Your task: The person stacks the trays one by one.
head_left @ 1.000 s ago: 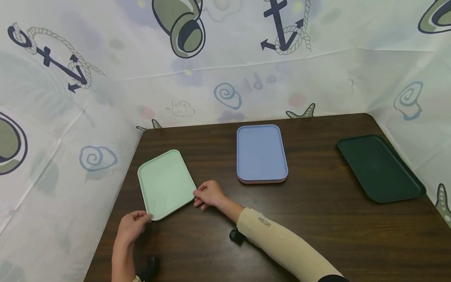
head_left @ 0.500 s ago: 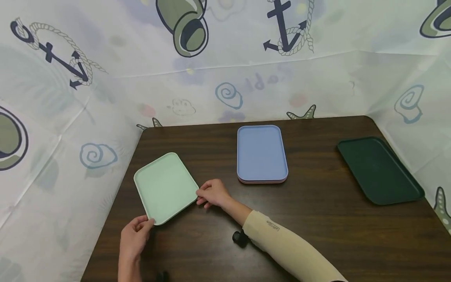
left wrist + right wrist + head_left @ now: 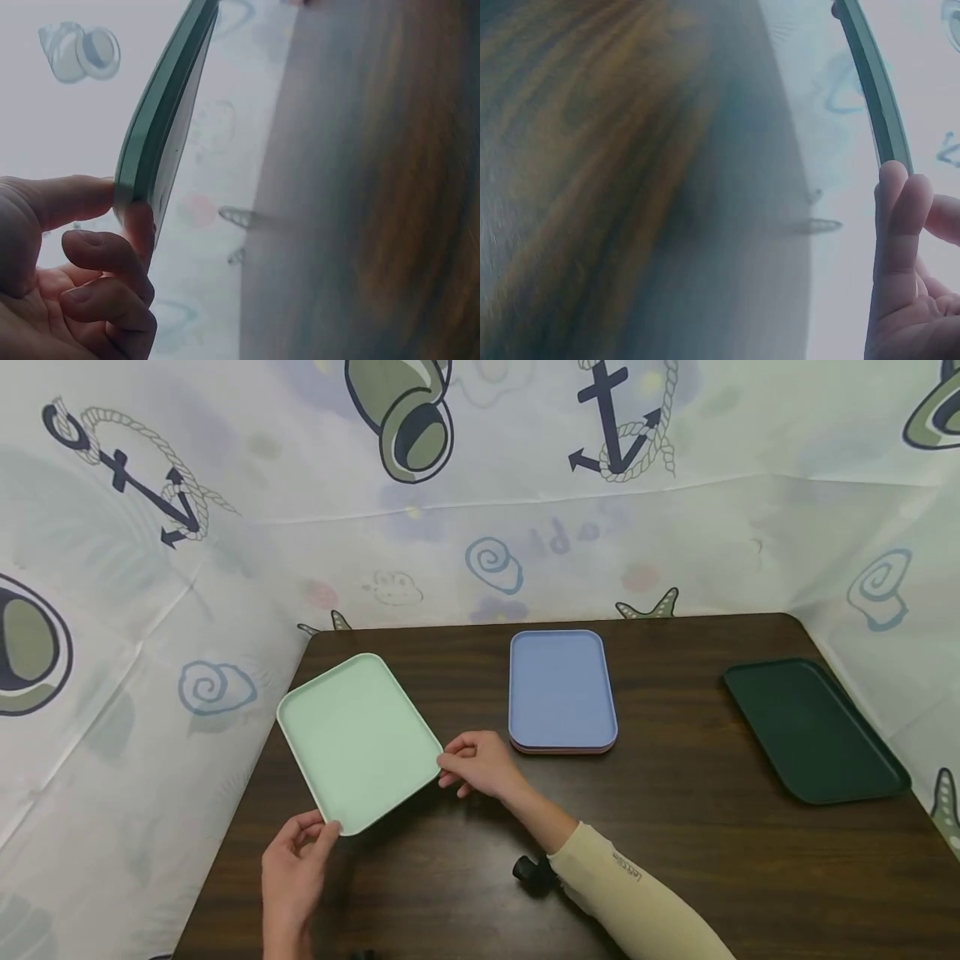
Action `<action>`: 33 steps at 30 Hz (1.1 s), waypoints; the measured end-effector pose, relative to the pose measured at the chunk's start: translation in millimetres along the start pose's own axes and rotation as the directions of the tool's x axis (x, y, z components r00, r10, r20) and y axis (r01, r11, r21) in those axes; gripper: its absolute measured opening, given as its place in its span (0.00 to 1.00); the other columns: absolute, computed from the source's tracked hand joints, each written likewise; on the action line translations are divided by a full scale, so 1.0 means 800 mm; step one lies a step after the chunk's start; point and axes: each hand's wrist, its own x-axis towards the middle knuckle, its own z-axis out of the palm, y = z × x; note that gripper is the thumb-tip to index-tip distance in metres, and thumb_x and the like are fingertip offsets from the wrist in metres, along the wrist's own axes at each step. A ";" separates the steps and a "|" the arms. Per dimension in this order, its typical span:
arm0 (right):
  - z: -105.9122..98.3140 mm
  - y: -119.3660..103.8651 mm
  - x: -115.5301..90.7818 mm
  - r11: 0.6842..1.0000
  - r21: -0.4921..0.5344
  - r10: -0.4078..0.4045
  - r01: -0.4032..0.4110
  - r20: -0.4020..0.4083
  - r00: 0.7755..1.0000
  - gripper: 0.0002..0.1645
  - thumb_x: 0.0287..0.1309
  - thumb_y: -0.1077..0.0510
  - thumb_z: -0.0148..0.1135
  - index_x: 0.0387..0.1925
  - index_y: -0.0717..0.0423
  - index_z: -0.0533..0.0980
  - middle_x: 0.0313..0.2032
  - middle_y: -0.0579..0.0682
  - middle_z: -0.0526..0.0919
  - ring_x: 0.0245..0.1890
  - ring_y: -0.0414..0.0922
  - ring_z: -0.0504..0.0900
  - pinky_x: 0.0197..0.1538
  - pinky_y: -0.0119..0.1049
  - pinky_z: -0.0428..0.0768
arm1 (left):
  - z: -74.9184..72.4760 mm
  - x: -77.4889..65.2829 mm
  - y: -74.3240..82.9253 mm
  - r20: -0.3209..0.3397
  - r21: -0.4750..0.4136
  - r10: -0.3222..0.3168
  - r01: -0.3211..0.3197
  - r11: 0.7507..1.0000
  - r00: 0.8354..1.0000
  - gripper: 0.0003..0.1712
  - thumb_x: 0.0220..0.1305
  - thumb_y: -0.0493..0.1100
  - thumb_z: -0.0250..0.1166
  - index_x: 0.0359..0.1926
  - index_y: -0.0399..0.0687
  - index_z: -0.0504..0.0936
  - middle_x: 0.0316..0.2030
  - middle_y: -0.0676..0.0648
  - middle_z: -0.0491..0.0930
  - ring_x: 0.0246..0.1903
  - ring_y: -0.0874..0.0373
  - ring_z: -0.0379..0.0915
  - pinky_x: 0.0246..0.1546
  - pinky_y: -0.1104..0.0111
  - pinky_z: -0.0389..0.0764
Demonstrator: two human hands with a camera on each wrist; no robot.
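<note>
One mint-green tray (image 3: pixel 360 743) is held up, tilted, over the dark wood-grain table (image 3: pixel 667 727), left of the blue tray (image 3: pixel 562 689). The right hand (image 3: pixel 482 764) pinches its corner closest to the blue tray; the left hand (image 3: pixel 294 864), farther left, pinches the adjacent corner. Right of the blue tray lies a dark green tray (image 3: pixel 817 731).

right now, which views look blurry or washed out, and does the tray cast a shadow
Head: fairly crisp, with a soft shadow on the brown table by the light green tray's near edge; left wrist: left hand fairly clear, table grain smeared, backdrop pale and washed out; right wrist: table hazy and smeared, right hand clearer against the bright backdrop.
</note>
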 end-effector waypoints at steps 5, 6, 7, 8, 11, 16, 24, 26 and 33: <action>-0.030 -0.014 -0.020 0.999 -0.022 -0.031 0.030 -0.031 0.999 0.09 0.60 0.62 0.65 0.37 0.67 0.78 0.27 0.59 0.86 0.30 0.54 0.87 0.22 0.36 0.80 | 0.019 -0.005 0.022 0.034 -0.066 0.086 -0.084 0.994 0.996 0.11 0.63 0.35 0.67 0.46 0.37 0.81 0.28 0.51 0.79 0.11 0.64 0.59 0.14 0.69 0.60; -0.037 -0.017 -0.024 0.999 -0.025 -0.036 0.036 -0.036 0.999 0.10 0.60 0.62 0.65 0.38 0.67 0.78 0.28 0.60 0.86 0.30 0.54 0.87 0.23 0.36 0.80 | 0.023 -0.006 0.026 0.047 -0.082 0.101 -0.097 0.992 0.994 0.11 0.63 0.35 0.68 0.46 0.36 0.80 0.28 0.50 0.78 0.11 0.64 0.59 0.14 0.68 0.60; -0.044 -0.019 -0.029 0.999 -0.026 -0.044 0.043 -0.043 0.998 0.11 0.61 0.61 0.65 0.38 0.67 0.78 0.29 0.60 0.86 0.31 0.54 0.87 0.23 0.36 0.80 | 0.028 -0.007 0.031 0.060 -0.094 0.113 -0.107 0.990 0.992 0.11 0.63 0.35 0.68 0.46 0.37 0.80 0.29 0.49 0.78 0.11 0.64 0.58 0.13 0.68 0.60; -0.051 -0.020 -0.033 0.999 -0.022 -0.049 0.048 -0.051 0.998 0.11 0.61 0.61 0.65 0.39 0.68 0.78 0.29 0.60 0.86 0.31 0.54 0.87 0.23 0.36 0.80 | 0.033 -0.008 0.035 0.075 -0.106 0.126 -0.118 0.987 0.989 0.11 0.63 0.35 0.68 0.46 0.37 0.80 0.29 0.48 0.79 0.11 0.63 0.58 0.13 0.68 0.60; -0.074 -0.022 -0.047 0.998 0.000 -0.058 0.058 -0.080 0.995 0.13 0.61 0.60 0.66 0.39 0.68 0.77 0.31 0.60 0.86 0.31 0.52 0.87 0.24 0.35 0.80 | 0.047 -0.010 0.047 0.138 -0.136 0.188 -0.170 0.976 0.972 0.13 0.63 0.36 0.68 0.47 0.36 0.79 0.31 0.46 0.78 0.11 0.63 0.57 0.12 0.67 0.59; -0.108 -0.020 -0.071 0.997 0.030 -0.063 0.067 -0.120 0.991 0.13 0.60 0.61 0.66 0.39 0.69 0.77 0.30 0.59 0.86 0.30 0.51 0.87 0.25 0.35 0.81 | 0.067 -0.011 0.065 0.234 -0.159 0.307 -0.275 0.948 0.923 0.12 0.63 0.37 0.68 0.47 0.39 0.80 0.32 0.43 0.78 0.11 0.62 0.54 0.11 0.67 0.59; -0.162 -0.011 -0.112 0.998 0.003 -0.060 0.061 -0.190 0.980 0.17 0.61 0.59 0.67 0.41 0.71 0.76 0.31 0.59 0.87 0.31 0.50 0.87 0.27 0.36 0.82 | 0.114 -0.014 0.095 0.365 -0.168 0.368 -0.328 0.930 0.856 0.11 0.63 0.36 0.68 0.45 0.41 0.80 0.32 0.43 0.78 0.12 0.61 0.55 0.13 0.70 0.59; -0.177 -0.007 -0.123 0.998 0.005 -0.057 0.060 -0.221 0.973 0.18 0.61 0.58 0.67 0.41 0.72 0.76 0.31 0.58 0.87 0.31 0.51 0.87 0.28 0.37 0.82 | 0.132 -0.011 0.102 0.388 -0.167 0.396 -0.359 0.918 0.832 0.10 0.62 0.35 0.68 0.45 0.41 0.80 0.31 0.44 0.78 0.13 0.61 0.56 0.14 0.71 0.59; -0.214 0.009 -0.151 0.999 -0.006 -0.052 0.053 -0.310 0.949 0.19 0.61 0.57 0.67 0.42 0.72 0.76 0.30 0.56 0.87 0.31 0.49 0.87 0.30 0.40 0.83 | 0.189 0.000 0.102 0.454 -0.171 0.478 -0.453 0.875 0.752 0.08 0.62 0.38 0.69 0.43 0.48 0.81 0.30 0.50 0.78 0.12 0.62 0.58 0.15 0.71 0.61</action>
